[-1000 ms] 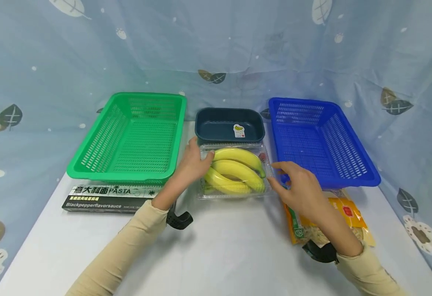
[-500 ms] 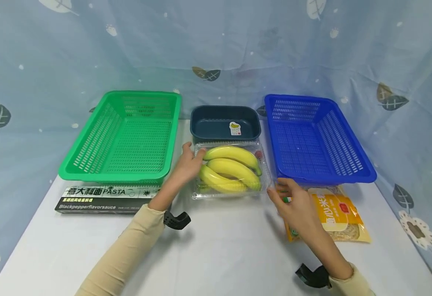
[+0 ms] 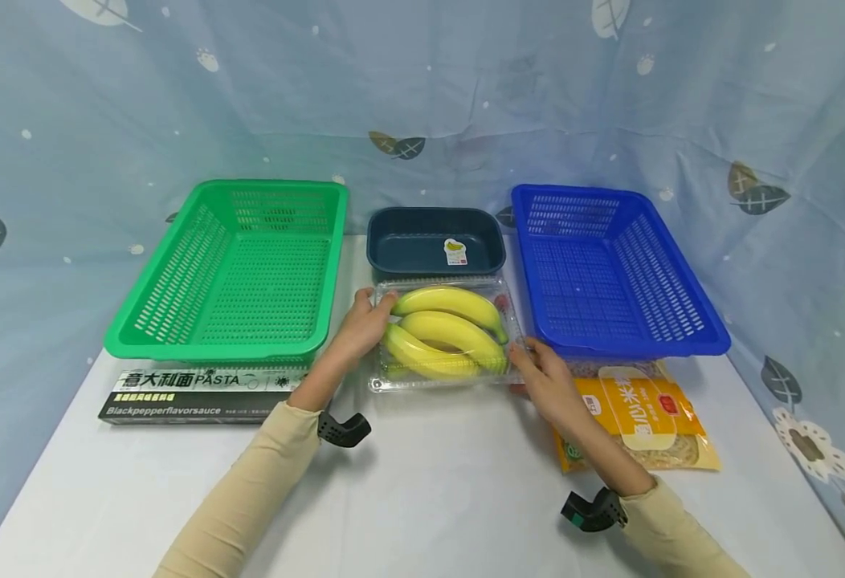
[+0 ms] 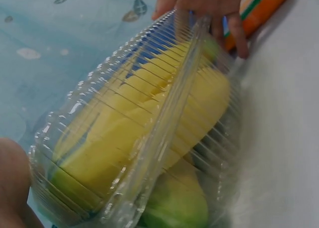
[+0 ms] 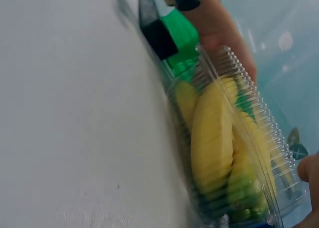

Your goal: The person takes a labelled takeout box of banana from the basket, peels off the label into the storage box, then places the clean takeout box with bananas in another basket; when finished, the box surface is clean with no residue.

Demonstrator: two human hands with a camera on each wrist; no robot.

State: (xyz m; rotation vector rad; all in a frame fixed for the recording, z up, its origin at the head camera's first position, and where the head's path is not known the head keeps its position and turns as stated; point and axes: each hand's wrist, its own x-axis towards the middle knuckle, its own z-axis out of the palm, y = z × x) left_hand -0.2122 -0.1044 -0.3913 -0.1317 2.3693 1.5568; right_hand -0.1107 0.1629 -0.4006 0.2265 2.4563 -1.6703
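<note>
A clear plastic clamshell box of bananas lies in the middle of the table in the head view, with its lid closed. My left hand grips its left side, thumb over the top edge. At the front right corner my right hand holds the box, its thumb on top. The left wrist view shows the bananas through the ridged plastic, and the right hand at the far end with fingers lowered along the side. In the right wrist view, the right thumb touches the lid.
Directly behind the box is a dark blue tray with a banana sticker. A green basket stands left, a blue basket right. In front of them lie a pasta box and an orange food packet.
My right hand has come down from above the blue basket's edge to the box's front right corner and taken hold of it. My left hand has stayed at the left side.
</note>
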